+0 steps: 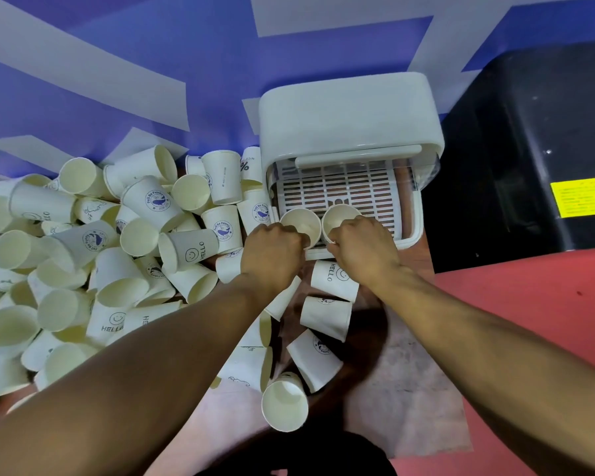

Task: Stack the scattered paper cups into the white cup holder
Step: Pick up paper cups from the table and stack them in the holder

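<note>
1. The left hand is gripping an upright paper cup at the front edge of the white cup holder.
2. The right hand is gripping a second cup just beside it.
3. More scattered cups are lying piled to the left.

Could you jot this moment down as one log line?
left hand: grips cream paper cup | right hand: grips second cream paper cup | both cups mouths up at front of white plastic cup holder

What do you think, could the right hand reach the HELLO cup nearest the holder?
Likely yes, once freed: right hand grips a cup at the white holder; the HELLO cup lies uncovered beneath its wrist.
</note>
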`<state>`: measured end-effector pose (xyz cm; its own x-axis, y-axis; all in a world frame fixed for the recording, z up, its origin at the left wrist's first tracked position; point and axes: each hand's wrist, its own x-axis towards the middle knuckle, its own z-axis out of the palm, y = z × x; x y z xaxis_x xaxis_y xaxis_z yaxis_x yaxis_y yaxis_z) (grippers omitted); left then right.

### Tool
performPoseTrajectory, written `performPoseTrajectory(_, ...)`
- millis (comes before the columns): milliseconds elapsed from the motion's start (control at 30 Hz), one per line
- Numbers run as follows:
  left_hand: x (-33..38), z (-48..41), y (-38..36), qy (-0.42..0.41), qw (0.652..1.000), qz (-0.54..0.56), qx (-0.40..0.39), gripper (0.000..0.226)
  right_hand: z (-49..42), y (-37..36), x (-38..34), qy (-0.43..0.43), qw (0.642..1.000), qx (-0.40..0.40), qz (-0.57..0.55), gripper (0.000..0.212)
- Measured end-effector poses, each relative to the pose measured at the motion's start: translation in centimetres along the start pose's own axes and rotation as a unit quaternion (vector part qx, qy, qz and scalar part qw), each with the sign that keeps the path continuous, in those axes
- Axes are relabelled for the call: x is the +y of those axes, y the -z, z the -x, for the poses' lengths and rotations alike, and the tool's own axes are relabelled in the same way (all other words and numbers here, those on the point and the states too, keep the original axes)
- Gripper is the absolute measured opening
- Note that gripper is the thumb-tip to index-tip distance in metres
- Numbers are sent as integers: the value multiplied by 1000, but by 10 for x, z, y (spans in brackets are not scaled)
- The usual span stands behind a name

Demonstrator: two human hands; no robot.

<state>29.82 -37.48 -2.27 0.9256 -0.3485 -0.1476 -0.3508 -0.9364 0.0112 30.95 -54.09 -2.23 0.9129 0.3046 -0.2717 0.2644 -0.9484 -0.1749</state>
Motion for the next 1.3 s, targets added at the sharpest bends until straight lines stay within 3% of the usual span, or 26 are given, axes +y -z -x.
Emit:
performPoseTrajectory(267,-1,9,-3,9,998,64,18,29,5,-3,-7,-3,1000,29,-6,28)
performPoseTrajectory(433,-12,26,2,22,994,95,57,34,15,-1,-18,-19,987,125,-104,31)
performPoseTrajectory(633,-23,60,6,58,991,99,72,25,42,-2,-38,-20,961,204,-187,22)
performPoseTrajectory(1033,-36,171,-13,128,979,142,68,23,125,-35,-96,25,971,79,-223,14)
performPoseTrajectory(1300,-28,240,-40,148,973,172,34,23,197,-68,-144,101,991,26,-80,27)
